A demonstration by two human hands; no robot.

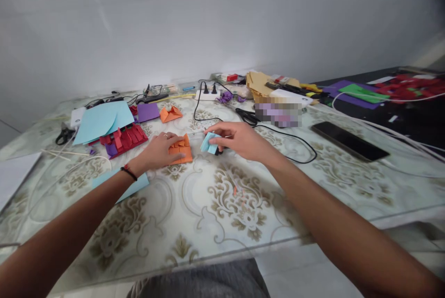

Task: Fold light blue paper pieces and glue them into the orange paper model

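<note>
My left hand (160, 149) rests on a piece of orange folded paper (186, 150), its thumb along the near side and its fingers over the top, gripping it against the table. The paper shows rows of raised folds. Just to the right, my right hand (239, 138) pinches a small light blue folded paper (210, 143) between thumb and fingers, slightly above the table. Something small and dark shows under that paper; what it is I cannot make out. A light blue sheet (134, 189) lies partly under my left forearm.
Left: light blue sheets (99, 119), red folded paper (128, 139), a purple square (148, 112) and an orange folded piece (171, 113). Behind stands a power strip (207, 95). Black-handled scissors (247, 116), a looping black cable (306, 143) and a phone (349, 141) lie right.
</note>
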